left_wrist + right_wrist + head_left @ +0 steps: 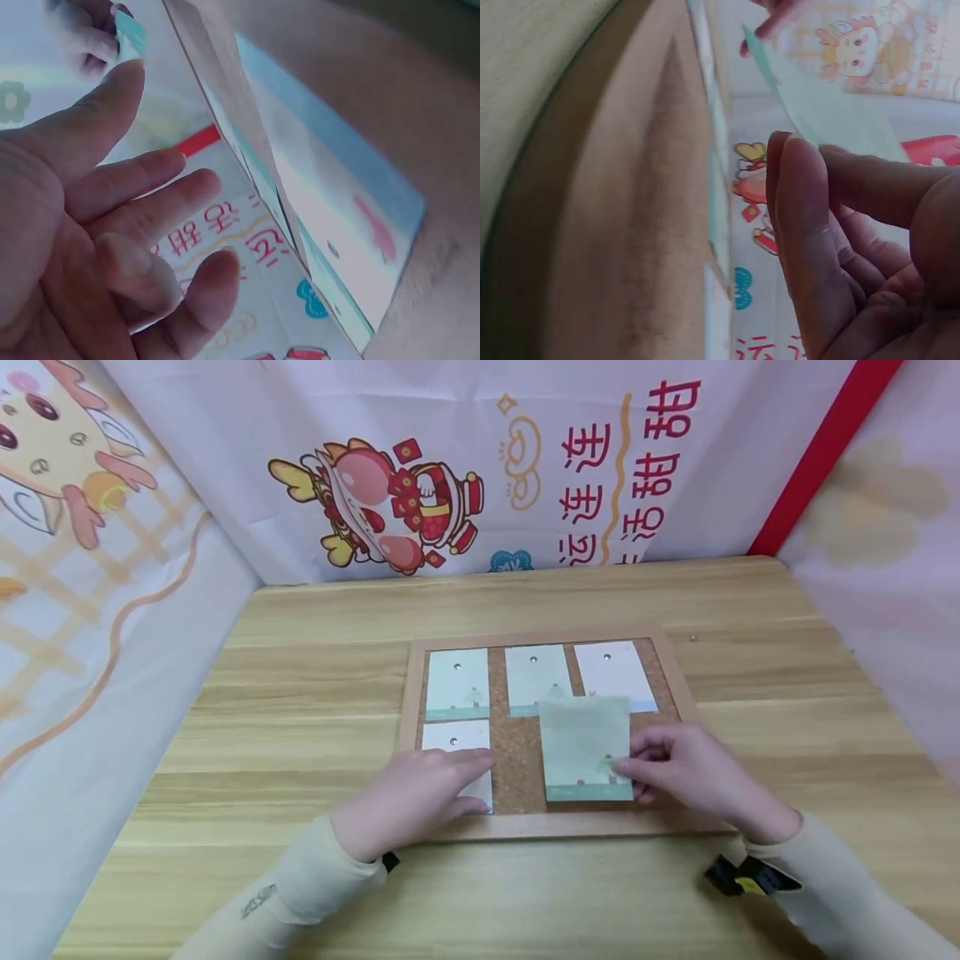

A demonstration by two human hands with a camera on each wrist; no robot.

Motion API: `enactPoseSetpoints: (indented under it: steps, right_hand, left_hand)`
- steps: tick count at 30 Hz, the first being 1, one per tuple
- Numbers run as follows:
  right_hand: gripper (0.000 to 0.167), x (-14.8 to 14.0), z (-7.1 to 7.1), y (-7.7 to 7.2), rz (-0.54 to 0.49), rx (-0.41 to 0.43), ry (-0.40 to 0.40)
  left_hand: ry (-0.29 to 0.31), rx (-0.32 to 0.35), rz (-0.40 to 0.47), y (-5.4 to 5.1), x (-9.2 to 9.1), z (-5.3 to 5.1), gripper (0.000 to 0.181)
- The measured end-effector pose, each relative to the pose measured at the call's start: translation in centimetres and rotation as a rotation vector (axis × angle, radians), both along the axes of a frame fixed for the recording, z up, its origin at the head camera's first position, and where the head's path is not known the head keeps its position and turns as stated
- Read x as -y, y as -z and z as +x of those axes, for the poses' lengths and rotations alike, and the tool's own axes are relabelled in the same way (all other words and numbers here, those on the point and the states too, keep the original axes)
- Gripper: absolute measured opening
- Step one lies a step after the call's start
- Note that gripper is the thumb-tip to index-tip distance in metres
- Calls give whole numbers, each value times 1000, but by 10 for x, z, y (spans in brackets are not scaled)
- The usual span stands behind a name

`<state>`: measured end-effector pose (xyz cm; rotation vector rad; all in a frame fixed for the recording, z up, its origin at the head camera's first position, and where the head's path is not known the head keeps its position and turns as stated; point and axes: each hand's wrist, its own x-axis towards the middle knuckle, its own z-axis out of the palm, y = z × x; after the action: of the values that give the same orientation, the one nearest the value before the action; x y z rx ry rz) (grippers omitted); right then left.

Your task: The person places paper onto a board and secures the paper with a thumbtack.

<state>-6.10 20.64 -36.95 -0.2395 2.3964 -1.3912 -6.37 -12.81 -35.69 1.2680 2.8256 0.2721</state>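
Observation:
My right hand (678,768) pinches a pale green note sheet (581,743) by its right edge between thumb and fingers. The sheet, with a darker green strip along its bottom, is held above the lower middle of a wood-framed corkboard (517,768). In the right wrist view the green note sheet (832,112) is seen slanting up from the fingertips. Over the lower-left white note (453,731) hovers my left hand (420,789), partly covering it. The left wrist view shows the left hand (82,202) with loosely bent fingers and nothing in them.
Along the board's top row are a left green note (457,681), a middle green note (534,677) and a right white note (611,677), each with a silver pin. A tiny object (693,638) lies on the wooden table (315,718). Printed cloth (240,460) hangs around it.

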Motion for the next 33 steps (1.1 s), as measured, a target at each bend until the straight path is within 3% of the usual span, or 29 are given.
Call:
enactPoseSetpoints:
  steps: [9,14,18,24,33]
  right_hand:
    - [18,10,-9,14,60,22,-4]
    - [19,17,-12,19,122,44,-8]
    - [20,19,-15,20,200,-11,-34]
    - [23,21,-14,16,312,-96,-58]
    - [25,25,-13,19,376,-73,-76]
  left_hand:
    - [161,-237,28,5,-16,-2,40]
    - [201,-320,40,5,-19,-5,38]
    - [224,-316,19,3,-22,-6,39]
    - [267,-278,-78,0,-29,-8,45]
    - [293,-178,-170,12,-40,-15,49]
